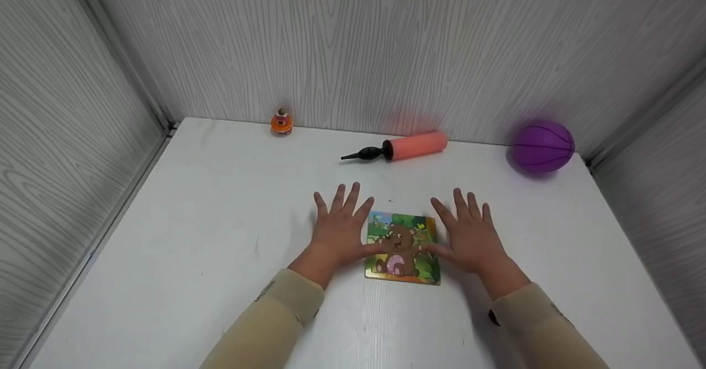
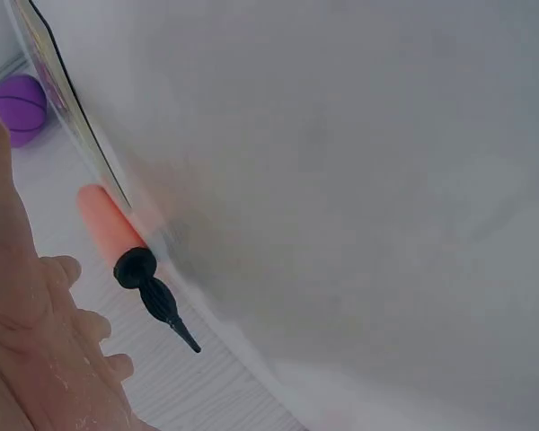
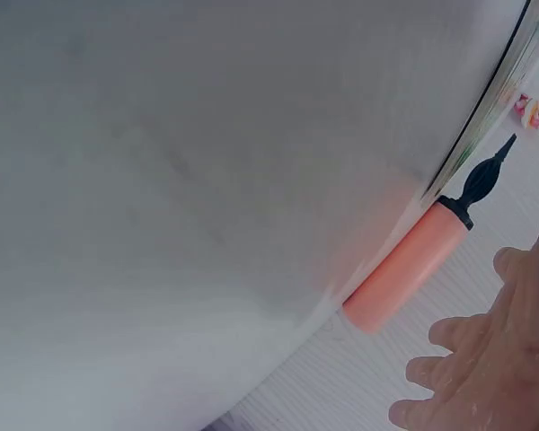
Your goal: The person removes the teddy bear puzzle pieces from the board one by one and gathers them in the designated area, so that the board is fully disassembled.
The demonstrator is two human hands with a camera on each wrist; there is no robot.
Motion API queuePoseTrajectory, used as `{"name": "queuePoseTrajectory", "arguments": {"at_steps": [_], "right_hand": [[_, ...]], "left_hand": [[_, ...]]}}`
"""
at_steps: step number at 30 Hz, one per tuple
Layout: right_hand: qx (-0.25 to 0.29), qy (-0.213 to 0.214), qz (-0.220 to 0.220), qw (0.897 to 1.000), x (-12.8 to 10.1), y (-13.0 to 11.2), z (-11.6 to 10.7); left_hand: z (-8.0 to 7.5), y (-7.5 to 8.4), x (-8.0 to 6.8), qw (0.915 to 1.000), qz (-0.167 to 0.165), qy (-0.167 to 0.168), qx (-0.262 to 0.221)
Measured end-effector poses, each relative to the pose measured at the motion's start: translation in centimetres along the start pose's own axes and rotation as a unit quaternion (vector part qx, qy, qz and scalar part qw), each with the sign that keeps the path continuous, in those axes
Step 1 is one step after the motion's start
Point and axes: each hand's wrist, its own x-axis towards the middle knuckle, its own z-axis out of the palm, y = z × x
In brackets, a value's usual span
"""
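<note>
A square picture board (image 1: 401, 267) with a brown cartoon bear lies flat on the white table, between the two hands. My left hand (image 1: 339, 234), fingers spread, is at its left side, the thumb overlapping the picture in the head view. On the other side my right hand (image 1: 471, 239) is spread the same way, its thumb over the board's right edge. Both hands hold nothing. The wrist views show the left palm (image 2: 27, 305) and right palm (image 3: 512, 350) with fingers extended, and the board (image 3: 494, 99) edge-on in the right wrist view.
Behind the hands lies a hand pump (image 1: 416, 146) with an orange-pink barrel and black nozzle. A purple ball (image 1: 543, 146) sits at the back right corner. Near the back left stands a small orange and pink toy figure (image 1: 281, 122). Wood-grain panels (image 1: 331, 43) enclose the table (image 1: 165, 247).
</note>
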Motion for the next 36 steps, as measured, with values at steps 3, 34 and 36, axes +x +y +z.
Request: {"name": "queuePoseTrajectory", "arguments": {"at_steps": [3,34,36], "right_hand": [[0.003,0.012,0.003,1.000,0.0,0.0,-0.3],[0.169,-0.048,0.070,0.982,1.5,-3.3,-1.6],[0.180,-0.068,0.081,0.978,1.6,-3.2,-1.4]], "left_hand": [[-0.3,0.7,0.0,0.9999,0.008,-0.007,-0.008],[0.5,7.6,-0.6,0.9935,0.052,-0.076,-0.068],[0.4,7.7,-0.6,0.9933,0.052,-0.074,-0.071]]}}
